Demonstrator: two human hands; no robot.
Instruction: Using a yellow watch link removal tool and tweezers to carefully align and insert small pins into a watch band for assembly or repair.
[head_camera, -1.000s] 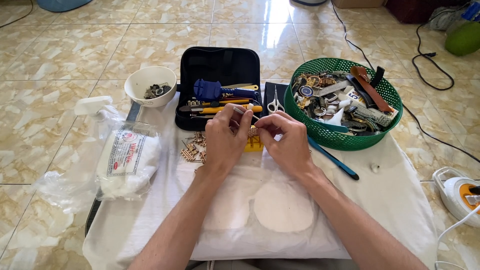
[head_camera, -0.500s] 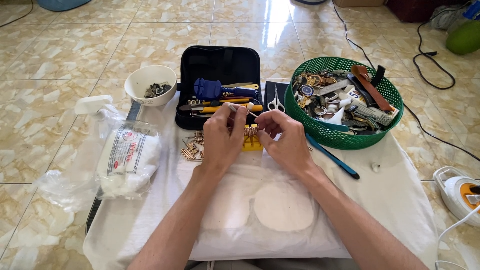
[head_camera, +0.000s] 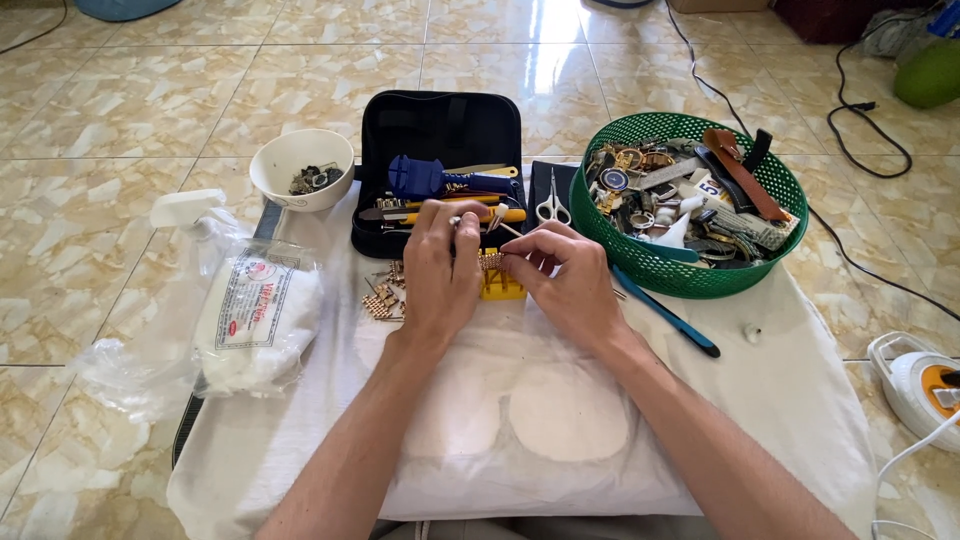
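White cloth (head_camera: 780, 420) over tile, and we see both hands over the yellow block (head_camera: 503, 287): left hand (head_camera: 440, 270) pinching a thin pin tool (head_camera: 458, 222), right hand (head_camera: 570, 275) pinching the gold band (head_camera: 490, 260). Green basket (head_camera: 690, 205) crowds right, black tool case (head_camera: 440, 135) behind.

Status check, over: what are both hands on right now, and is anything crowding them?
Left hand pinching a thin metal tool. Right hand steadying a gold watch band on the yellow block. Loose gold links beside the left hand; black tool case just behind.
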